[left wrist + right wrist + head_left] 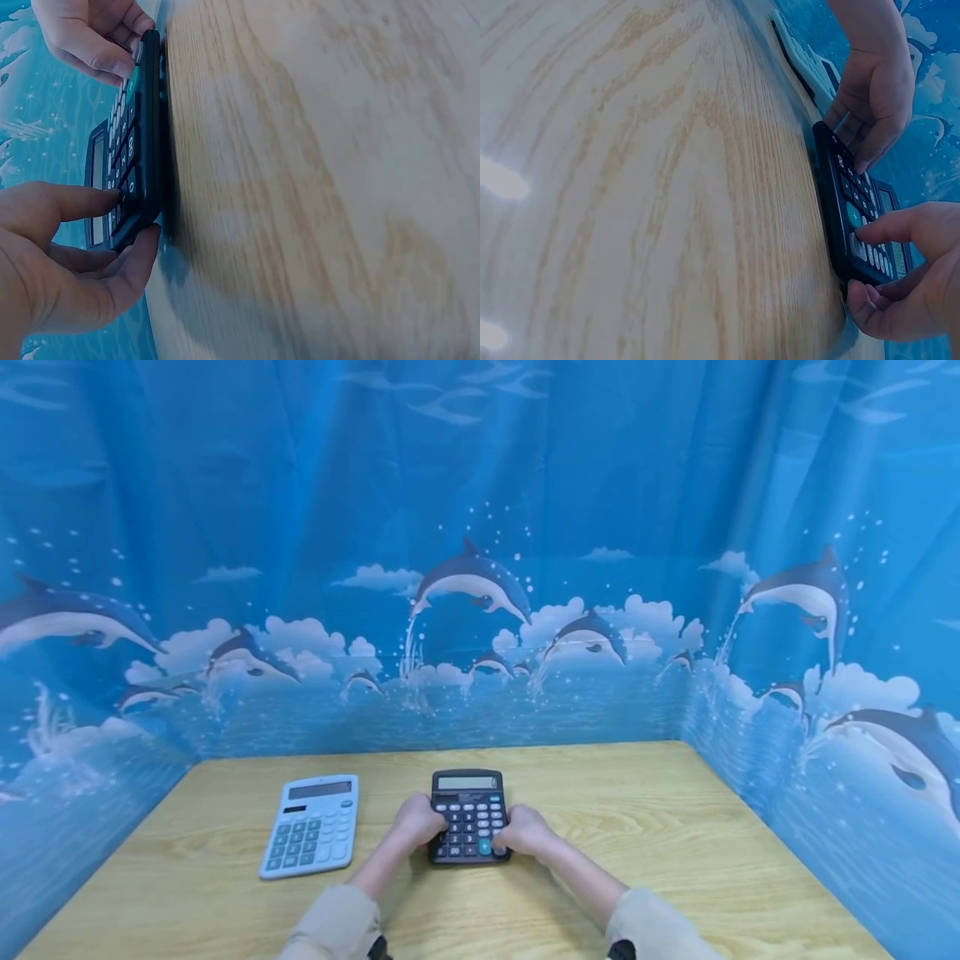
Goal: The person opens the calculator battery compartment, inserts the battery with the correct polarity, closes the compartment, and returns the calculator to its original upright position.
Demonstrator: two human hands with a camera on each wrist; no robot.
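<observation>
A black calculator [468, 814] is held between both hands at the middle of the table. My left hand [420, 820] grips its left edge, thumb over the keys and fingers underneath. On the opposite edge, my right hand [527, 831] pinches the lower right corner with the thumb on top. The left wrist view shows the calculator [142, 150] side-on, with a shadow beside its underside. In the right wrist view its green plus key [853, 215] lies near the right thumb. Whether it touches the table I cannot tell.
A light blue calculator [315, 825] lies to the left on the wooden table [637, 810], its display at the far end. Blue curtains [600, 527] printed with dolphins hang behind the table and along both sides.
</observation>
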